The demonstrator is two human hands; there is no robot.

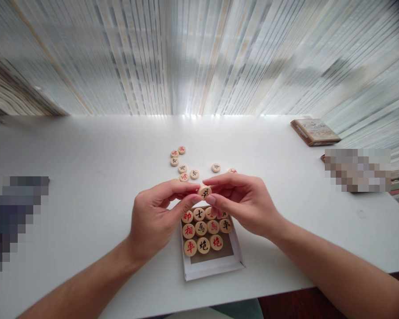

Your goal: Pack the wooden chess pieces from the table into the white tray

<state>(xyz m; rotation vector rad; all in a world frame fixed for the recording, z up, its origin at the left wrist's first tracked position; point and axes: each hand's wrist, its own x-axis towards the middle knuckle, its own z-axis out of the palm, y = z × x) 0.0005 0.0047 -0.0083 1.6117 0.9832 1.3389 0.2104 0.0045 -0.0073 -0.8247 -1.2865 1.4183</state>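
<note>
Between the fingertips of both hands is a round wooden Chinese chess piece with a black character, held above the far edge of a box. My left hand pinches it from the left side. My right hand grips it from the right, thumb and index finger closed on it. Below them the shallow white box holds rows of chess pieces with red and black characters, such as a black piece in the nearest row. My right fingers partly cover the farthest row.
Several loose chess pieces lie on the white table beyond my hands, one partly hidden by my right hand. A flat brown box lies at the far right. Blurred-out objects sit at both sides. A striped curtain hangs behind the table.
</note>
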